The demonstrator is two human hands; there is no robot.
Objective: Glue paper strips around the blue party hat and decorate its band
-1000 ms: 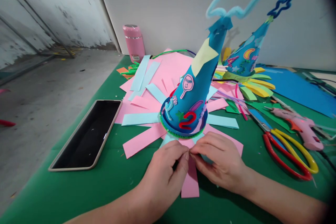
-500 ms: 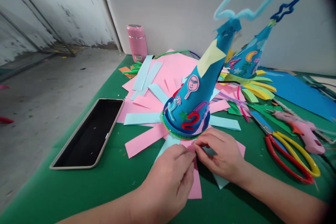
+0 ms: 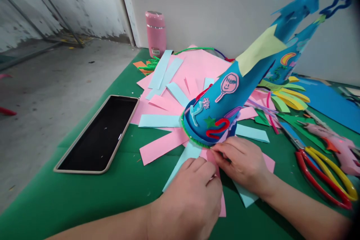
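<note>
A blue paper cone hat leans to the right on the table. It bears a pale yellow star, a lollipop sticker, a red pipe-cleaner 2 and other decorations. Green pipe cleaner edges its brim, and pink and light blue paper strips fan out around the base. My right hand is closed in a pinch at the brim's near edge, by the green pipe cleaner; what it pinches is too small to name. Just left of it, my left hand is closed above a pink strip, its fingertips partly hidden.
A phone lies at left, and a pink flask stands behind. Scissors and a pink glue gun lie at right. Behind the first hat stands another decorated blue cone hat with yellow and green strips.
The cone hat tilts further to the right, its near brim lifting somewhat. My left hand has drawn slightly away from the right fingertips. The whole view has shifted a little.
</note>
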